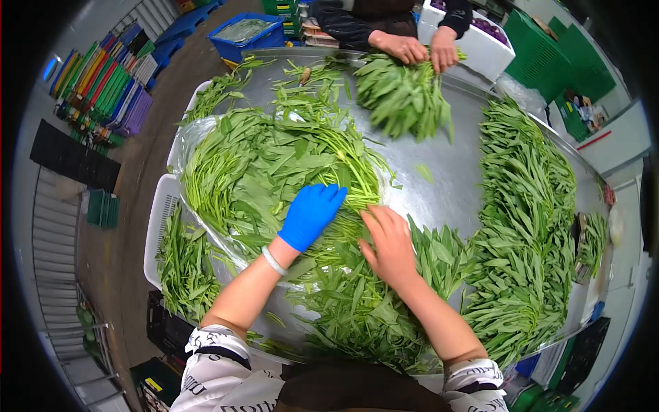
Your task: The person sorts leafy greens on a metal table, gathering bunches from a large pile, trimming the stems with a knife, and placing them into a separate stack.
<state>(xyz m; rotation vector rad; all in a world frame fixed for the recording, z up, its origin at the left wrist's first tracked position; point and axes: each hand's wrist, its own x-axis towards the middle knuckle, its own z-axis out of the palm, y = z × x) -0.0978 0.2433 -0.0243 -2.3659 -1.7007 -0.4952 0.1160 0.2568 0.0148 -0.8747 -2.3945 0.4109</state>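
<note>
A big heap of water spinach (pixel 240 158), long green leaves on pale stems, lies on a plastic sheet in front of me. My left hand (pixel 312 218), in a blue glove, is closed over stems at the heap's near right side. Just to its right, my bare right hand (pixel 391 244) rests against the stem ends, fingers extended and thumb apart. Leafy loose stems (pixel 371 309) spread below both hands. Under my right wrist, a leafy bunch (pixel 439 257) points right. My left fingertips are partly hidden among the stems.
Across the metal table (pixel 439 172), a co-worker's hands (pixel 419 51) hold a bunch of water spinach (pixel 405 96). A long row of bunches (pixel 525 233) lines the right side. White baskets (pixel 161 226) edge the left; a blue crate (pixel 247 31) stands beyond.
</note>
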